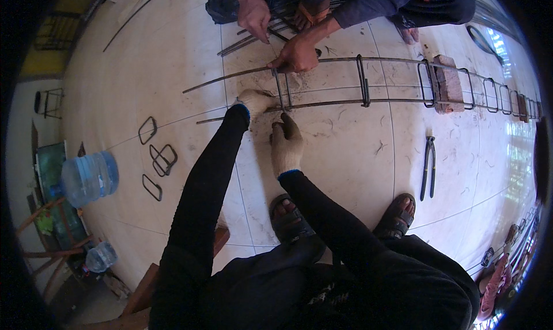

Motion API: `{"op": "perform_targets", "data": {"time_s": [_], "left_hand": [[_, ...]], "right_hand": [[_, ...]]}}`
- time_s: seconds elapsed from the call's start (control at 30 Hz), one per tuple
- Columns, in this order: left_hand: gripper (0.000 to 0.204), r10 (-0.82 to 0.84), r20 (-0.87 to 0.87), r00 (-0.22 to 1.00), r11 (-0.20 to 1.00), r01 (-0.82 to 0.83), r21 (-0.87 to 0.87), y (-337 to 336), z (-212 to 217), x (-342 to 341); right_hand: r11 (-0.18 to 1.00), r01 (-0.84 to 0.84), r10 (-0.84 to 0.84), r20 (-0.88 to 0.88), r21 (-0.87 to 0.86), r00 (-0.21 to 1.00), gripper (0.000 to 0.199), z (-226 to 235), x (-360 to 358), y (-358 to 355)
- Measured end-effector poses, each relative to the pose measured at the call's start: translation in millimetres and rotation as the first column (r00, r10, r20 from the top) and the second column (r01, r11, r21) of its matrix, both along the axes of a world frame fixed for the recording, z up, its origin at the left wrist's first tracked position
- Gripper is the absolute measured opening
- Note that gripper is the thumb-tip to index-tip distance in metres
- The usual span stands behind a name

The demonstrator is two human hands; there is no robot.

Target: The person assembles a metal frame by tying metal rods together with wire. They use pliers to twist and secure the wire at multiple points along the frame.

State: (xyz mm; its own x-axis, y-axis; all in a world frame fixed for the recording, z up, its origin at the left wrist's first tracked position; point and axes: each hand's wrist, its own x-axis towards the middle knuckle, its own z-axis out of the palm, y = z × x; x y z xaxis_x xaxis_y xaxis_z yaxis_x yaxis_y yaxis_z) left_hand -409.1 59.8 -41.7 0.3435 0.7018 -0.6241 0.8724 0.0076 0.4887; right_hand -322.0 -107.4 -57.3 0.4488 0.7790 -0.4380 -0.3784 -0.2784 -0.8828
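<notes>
Both of the person's hands, in pale knit gloves, are working at the near end of a long rebar cage lying across the tiled floor. The left hand is gripping the lower bar beside the first stirrup, fingers curled around the steel, while the right hand is pressing up against the same bar just beside it, though whether its fingers are closing on anything cannot be told. Opposite, another person's bare hand is holding the upper bar at that same stirrup. A brick is sitting against the cage farther right. Pincers are lying on the floor near the right sandal, and loose stirrups are lying well apart to the left, near a water jug.
</notes>
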Motion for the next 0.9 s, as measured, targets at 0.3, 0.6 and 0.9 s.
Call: {"op": "perform_targets", "data": {"time_s": [0.3, 0.6, 0.9], "left_hand": [[0.038, -0.633, -0.39, 0.669, 0.727, 0.686, -0.004, 10, 13, 24], [0.039, -0.608, -0.399, 0.687, 0.748, 0.663, 0.002, 4, 39, 34], [0.049, -0.56, -0.475, 0.678, 0.766, 0.643, 0.016, 3, -6, 1]], "right_hand": [[0.978, 0.166, -0.205, -0.684, -0.122, 0.701, 0.032, 9, 7, 28], [0.967, 0.238, -0.252, -0.451, -0.089, 0.856, 0.039, -29, -1, 39], [0.953, 0.168, -0.214, -0.169, -0.251, 0.962, 0.03, -7, -9, 45]]}}
